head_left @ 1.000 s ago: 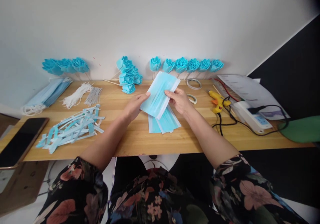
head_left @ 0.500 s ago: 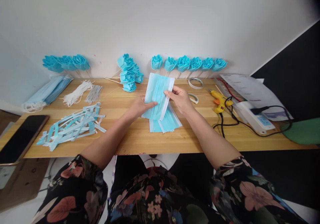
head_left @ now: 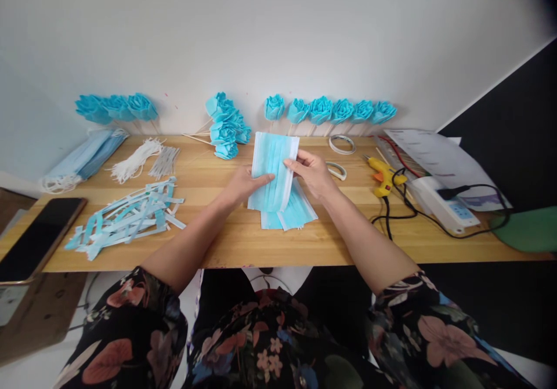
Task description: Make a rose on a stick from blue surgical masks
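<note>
As hands hold it, the mask points lengthwise forward.

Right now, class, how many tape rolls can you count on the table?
2. One tape roll lies near the wall; the other roll is below it in view, partly behind the right hand. More may be hidden.

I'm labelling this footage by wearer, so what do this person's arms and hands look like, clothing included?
The left hand and right hand are bare: no gloves, watch or bracelet shows. The left sleeve and right sleeve are loose and black, printed with coral and pink flowers plus touches of blue, ending around the elbows.
</note>
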Tool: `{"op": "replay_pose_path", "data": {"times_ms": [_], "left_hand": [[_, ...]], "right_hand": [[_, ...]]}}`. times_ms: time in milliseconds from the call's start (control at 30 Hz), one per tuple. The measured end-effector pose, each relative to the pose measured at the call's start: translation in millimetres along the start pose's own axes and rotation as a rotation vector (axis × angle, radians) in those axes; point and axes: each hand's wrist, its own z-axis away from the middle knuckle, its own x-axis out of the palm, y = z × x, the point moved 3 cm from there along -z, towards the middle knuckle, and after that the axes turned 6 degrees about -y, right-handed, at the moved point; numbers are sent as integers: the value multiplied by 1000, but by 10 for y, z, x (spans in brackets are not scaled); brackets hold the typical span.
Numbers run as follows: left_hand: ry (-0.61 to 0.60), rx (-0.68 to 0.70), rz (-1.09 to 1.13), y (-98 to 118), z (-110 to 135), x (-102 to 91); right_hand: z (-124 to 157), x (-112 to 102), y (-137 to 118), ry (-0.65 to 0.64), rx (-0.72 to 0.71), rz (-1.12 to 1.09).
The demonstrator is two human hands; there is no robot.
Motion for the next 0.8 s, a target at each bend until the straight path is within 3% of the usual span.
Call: {"op": "replay_pose_path", "data": {"times_ms": [800], "left_hand": [[4,39,43,37,-2,-1]], "right_hand": [[-53,-106,28,66,-30,-28]]}}
